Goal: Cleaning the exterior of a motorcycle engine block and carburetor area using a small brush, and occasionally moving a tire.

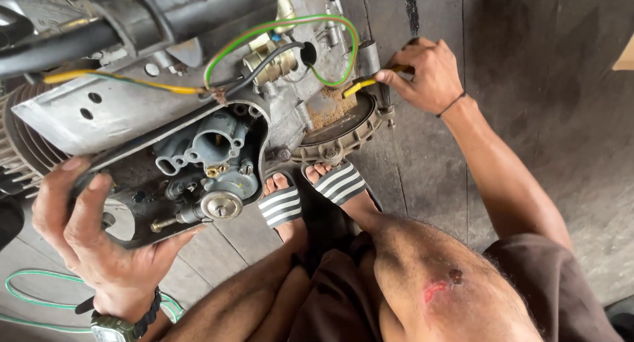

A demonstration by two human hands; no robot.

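At lower left, the left hand (89, 233) grips the greasy grey metal engine casing (165, 157); at upper right, the right hand (422, 74) pinches a yellow-handled tool (360, 86) beside green wire (284, 25).

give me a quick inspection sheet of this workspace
surface: grey concrete floor, stained
job's things: engine raised off the floor, carburettor exposed; yellow-handled tool at the engine's round cover
clutter: nothing seen
hands: left hand grips the engine's edge; right hand holds the tool
cables: green wire and yellow wire loop over the engine; green hose on the floor
surroundings: striped sandals under the engine
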